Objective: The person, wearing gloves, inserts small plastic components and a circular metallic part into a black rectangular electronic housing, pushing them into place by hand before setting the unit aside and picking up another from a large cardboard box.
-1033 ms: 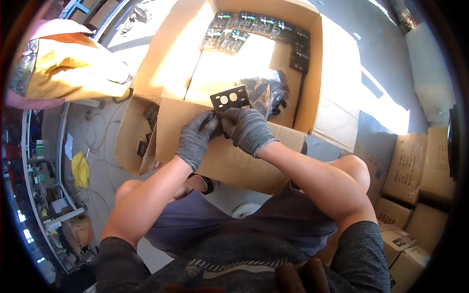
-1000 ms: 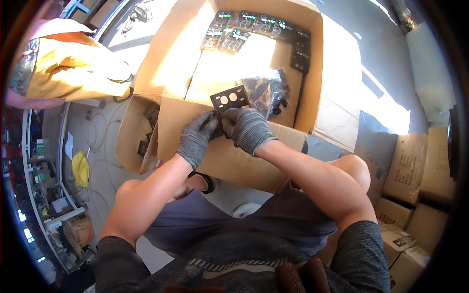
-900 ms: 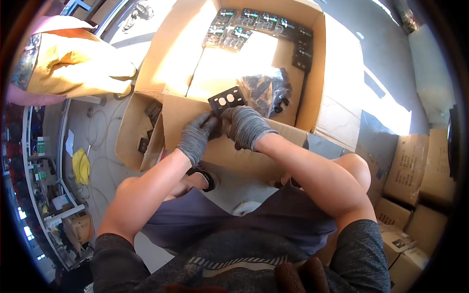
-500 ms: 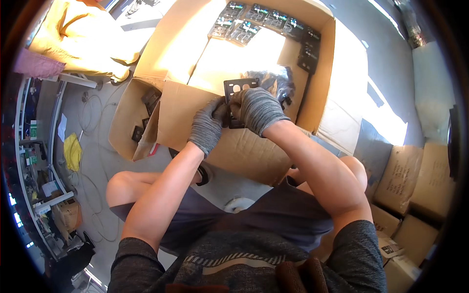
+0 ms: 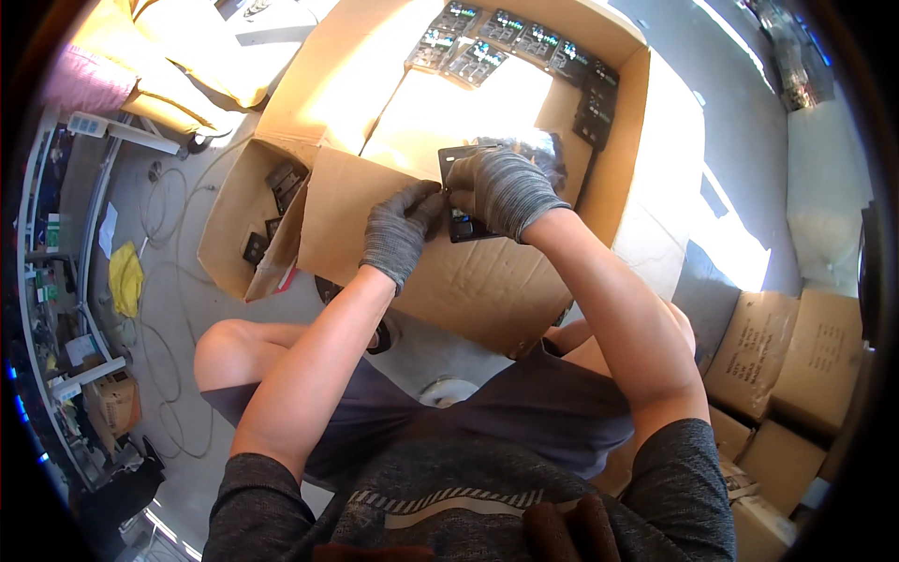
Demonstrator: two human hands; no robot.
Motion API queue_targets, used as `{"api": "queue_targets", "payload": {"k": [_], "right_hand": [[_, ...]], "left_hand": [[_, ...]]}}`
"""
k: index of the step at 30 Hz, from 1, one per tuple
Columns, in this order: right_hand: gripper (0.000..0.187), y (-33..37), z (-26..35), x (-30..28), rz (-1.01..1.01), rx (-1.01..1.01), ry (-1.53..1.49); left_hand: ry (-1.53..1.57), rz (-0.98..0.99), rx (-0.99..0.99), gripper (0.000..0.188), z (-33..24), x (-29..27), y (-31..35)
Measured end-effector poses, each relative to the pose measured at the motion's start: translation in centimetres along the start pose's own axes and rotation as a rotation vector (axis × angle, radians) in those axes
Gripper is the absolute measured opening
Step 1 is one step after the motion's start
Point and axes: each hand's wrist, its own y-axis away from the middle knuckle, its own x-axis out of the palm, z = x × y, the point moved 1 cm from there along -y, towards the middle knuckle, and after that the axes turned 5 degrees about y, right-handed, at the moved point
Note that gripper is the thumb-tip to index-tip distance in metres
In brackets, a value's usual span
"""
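My right hand [image 5: 510, 192], in a grey knit glove, is closed on a flat black rectangular piece [image 5: 468, 229] above the near wall of the large carton. The piece is tilted, and a small coloured patch shows on its lower part. My left hand [image 5: 403, 225], gloved alike, is beside its left edge with thumb and fingers pinched together. What the left fingertips hold, if anything, is hidden. Just beyond my right hand lies a clear plastic bag [image 5: 543, 150] with dark contents, partly covered by the hand.
Several black packs [image 5: 478, 61] line the far and right sides of the large open carton [image 5: 627, 140]. A smaller carton [image 5: 220, 220] with black parts [image 5: 255, 248] adjoins its left. Closed cartons [image 5: 758, 347] stack at right. Shelving [image 5: 84, 272], a cable and a yellow cloth [image 5: 125, 279] are left.
The black piece has turned in my right hand: holes showed in its upper part before, and now a plainer face shows. Both hands shifted slightly right, and the view moved a little.
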Motion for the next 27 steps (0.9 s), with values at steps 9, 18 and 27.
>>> {"api": "queue_targets", "payload": {"k": [9,18,27], "right_hand": [[0.017,-0.1,-1.3,1.2,-0.097,-0.082,-0.172],[0.021,-0.1,-1.0,0.7,-0.049,-0.095,-0.218],[0.021,0.1,-0.8,-0.1,0.015,-0.157,-0.131]], "left_hand": [[-0.276,-0.048,0.364,0.026,1.0,-0.1,-0.1],[-0.452,-0.025,0.346,0.017,-0.3,-0.3,0.0],[-0.639,0.003,0.537,0.022,0.2,-1.0,-0.5]]}}
